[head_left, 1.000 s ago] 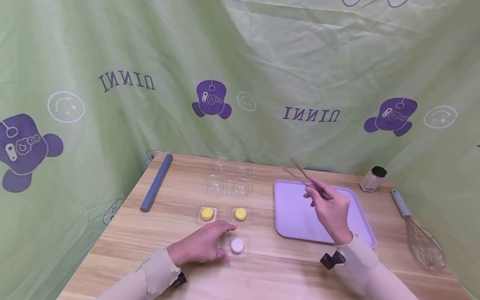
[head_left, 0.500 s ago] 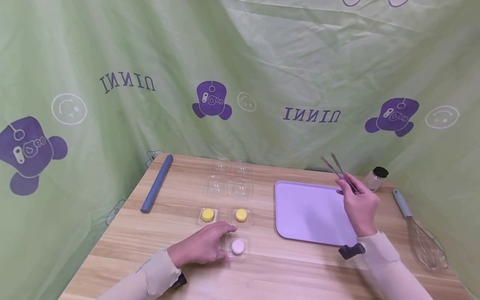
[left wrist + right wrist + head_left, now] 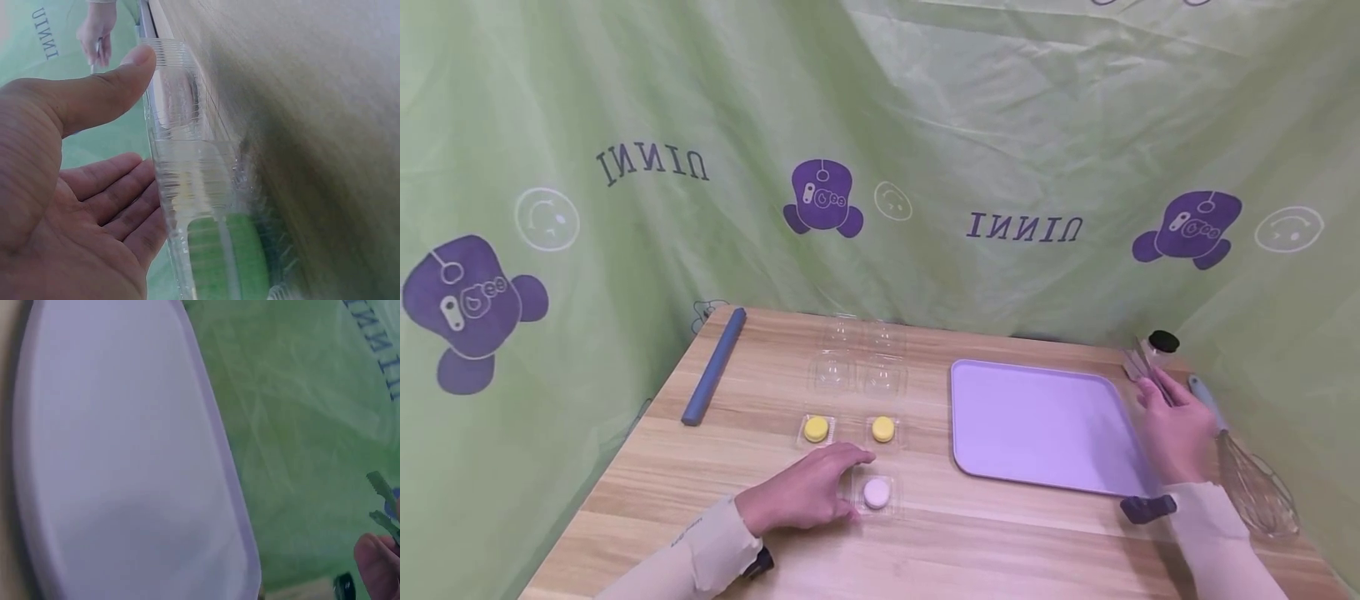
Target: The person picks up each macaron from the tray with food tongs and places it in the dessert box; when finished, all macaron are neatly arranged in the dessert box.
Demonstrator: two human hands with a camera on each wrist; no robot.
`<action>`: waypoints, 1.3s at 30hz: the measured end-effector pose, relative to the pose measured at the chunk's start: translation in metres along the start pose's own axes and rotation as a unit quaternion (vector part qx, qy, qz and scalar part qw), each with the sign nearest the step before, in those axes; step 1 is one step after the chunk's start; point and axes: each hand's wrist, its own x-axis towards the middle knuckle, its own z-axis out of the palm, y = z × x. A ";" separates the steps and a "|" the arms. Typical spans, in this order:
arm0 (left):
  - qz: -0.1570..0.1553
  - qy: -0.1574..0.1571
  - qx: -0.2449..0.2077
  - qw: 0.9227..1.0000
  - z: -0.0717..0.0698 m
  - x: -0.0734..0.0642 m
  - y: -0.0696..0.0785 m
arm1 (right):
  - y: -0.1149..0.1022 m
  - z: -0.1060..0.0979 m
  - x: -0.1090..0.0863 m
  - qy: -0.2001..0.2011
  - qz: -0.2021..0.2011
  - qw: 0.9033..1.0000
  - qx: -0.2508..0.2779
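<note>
My left hand (image 3: 808, 490) lies beside a clear plastic clamshell box (image 3: 187, 147), its thumb and fairly straight fingers at the rim. Inside the box, a pink macaron (image 3: 876, 493) and two yellow macarons, one on the left (image 3: 816, 429) and one on the right (image 3: 883, 429), show in the head view. A green macaron (image 3: 228, 256) appears in the left wrist view; my left hand hides it from the head camera. Over at the far right, my right hand (image 3: 1180, 429) pinches metal tweezers (image 3: 381, 484), their tips apart and nothing between them.
The box's domed lid (image 3: 832, 372) lies folded back. A lilac tray (image 3: 1037, 417) sits right of centre. Beyond it stand a black-capped jar (image 3: 1163, 340) and a whisk (image 3: 1258, 492). A blue rod (image 3: 715, 367) lies at the left; a green curtain (image 3: 925, 125) hangs behind the table.
My right hand has carried the tweezers rightward, from above the lilac tray to beside the jar and whisk. My left hand and the box have stayed put.
</note>
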 end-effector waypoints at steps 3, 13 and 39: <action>0.002 0.001 -0.001 1.000 0.000 0.000 0.000 | 0.009 -0.011 0.006 -0.016 0.064 0.998 0.000; -0.003 0.003 -0.003 1.000 0.000 -0.002 -0.001 | 0.038 -0.031 0.013 -0.012 0.033 0.987 -0.158; -0.008 0.000 -0.005 1.000 0.000 -0.003 -0.002 | 0.070 -0.038 0.016 -0.057 0.010 0.962 -0.268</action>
